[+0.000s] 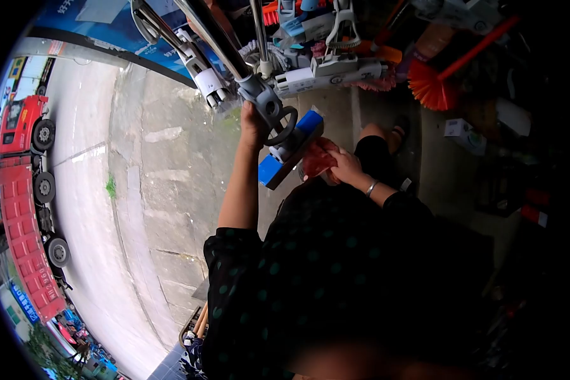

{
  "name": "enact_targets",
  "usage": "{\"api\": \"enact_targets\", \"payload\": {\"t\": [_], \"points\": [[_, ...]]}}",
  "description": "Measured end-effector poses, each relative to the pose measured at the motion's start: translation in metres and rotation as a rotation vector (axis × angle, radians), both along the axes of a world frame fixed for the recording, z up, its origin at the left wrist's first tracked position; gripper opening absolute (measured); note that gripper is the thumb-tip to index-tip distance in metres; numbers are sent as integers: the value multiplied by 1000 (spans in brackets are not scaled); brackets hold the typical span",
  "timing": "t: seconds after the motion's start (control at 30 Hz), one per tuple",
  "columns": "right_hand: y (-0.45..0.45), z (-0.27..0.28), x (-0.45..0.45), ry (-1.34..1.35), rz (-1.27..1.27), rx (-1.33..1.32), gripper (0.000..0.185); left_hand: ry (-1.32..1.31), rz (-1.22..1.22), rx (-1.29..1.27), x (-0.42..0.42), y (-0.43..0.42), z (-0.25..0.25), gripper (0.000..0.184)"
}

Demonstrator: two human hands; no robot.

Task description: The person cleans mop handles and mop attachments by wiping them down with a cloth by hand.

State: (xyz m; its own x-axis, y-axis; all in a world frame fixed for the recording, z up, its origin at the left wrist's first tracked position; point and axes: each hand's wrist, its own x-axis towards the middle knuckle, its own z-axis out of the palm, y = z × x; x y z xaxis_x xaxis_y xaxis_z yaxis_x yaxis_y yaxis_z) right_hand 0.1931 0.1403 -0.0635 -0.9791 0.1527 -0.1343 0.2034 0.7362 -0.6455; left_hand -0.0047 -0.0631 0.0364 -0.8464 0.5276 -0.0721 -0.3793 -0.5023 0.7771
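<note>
My left hand [253, 125] is closed round the lower end of a mop [259, 92], at its grey plastic joint. The metal pole runs up to the top edge of the view, and a dark loop lever curves out beside the joint. At the bottom is the blue mop head [272, 172], tilted and held off the ground. My right hand [346, 166], with a bracelet at the wrist, grips a crumpled red cloth [318, 157]. The cloth lies against or very close to the near side of the mop head; whether they touch is hard to tell.
More mops and brushes hang ahead, among them a white mop head [329, 75] and an orange-red brush [432, 85]. A small white box [463, 134] stands on the right in shadow. Concrete pavement [164, 190] lies left, with a red truck [28, 215] on the road beyond.
</note>
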Motion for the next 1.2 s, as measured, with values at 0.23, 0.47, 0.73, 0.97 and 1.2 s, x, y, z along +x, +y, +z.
{"api": "enact_targets", "payload": {"t": [0.23, 0.47, 0.73, 0.97, 1.2], "points": [[-44, 12, -40, 202, 163, 320, 47, 55, -85, -75, 25, 0, 24, 81], [1, 4, -63, 15, 158, 261, 48, 139, -66, -83, 46, -12, 28, 82], [-7, -7, -27, 126, 168, 357, 58, 164, -75, -100, 51, -24, 5, 85], [-31, -57, -30, -187, -535, -841, 34, 170, -41, -19, 51, -4, -19, 80], [-119, -40, -12, -710, -375, -1338, 12, 242, 119, 40, 30, 27, -33, 69]]}}
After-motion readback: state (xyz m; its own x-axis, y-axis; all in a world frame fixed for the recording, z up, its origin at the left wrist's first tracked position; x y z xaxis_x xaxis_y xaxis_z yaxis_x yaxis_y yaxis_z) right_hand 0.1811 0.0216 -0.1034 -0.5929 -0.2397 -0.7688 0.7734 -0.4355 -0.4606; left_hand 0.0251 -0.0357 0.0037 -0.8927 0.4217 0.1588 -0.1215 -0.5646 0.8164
